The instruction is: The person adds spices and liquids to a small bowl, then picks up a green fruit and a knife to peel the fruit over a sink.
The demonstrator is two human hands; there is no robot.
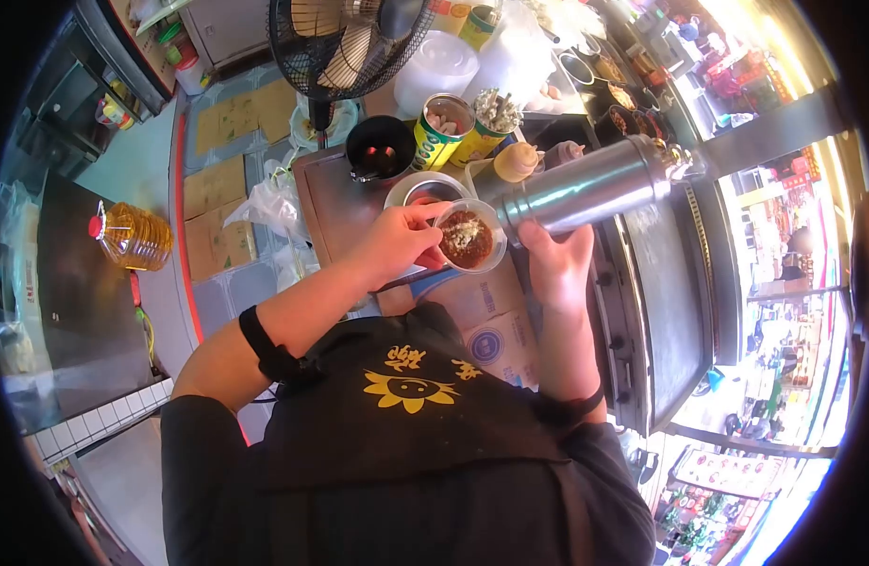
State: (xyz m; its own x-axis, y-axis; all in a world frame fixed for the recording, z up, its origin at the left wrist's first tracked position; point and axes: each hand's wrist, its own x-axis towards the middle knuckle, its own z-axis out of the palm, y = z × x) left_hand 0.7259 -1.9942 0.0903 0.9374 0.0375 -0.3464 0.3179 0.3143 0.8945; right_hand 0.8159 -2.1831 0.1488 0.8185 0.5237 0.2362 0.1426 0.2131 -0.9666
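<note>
My left hand (401,241) holds a small clear plastic cup (467,236) by its rim; the cup has reddish-brown sauce and a pale chopped topping in it. My right hand (557,264) grips a tall stainless-steel flask (595,187), tipped on its side with its mouth against the cup's right edge. Both are held above the near edge of a dark counter (335,203). No liquid stream is visible.
On the counter stand a steel bowl (425,191), a black pot (380,146), two yellow-green tins (442,129), a squeeze bottle (517,160). A dark griddle (666,283) lies to the right, a fan (345,42) at the back, an oil bottle (133,236) at the left.
</note>
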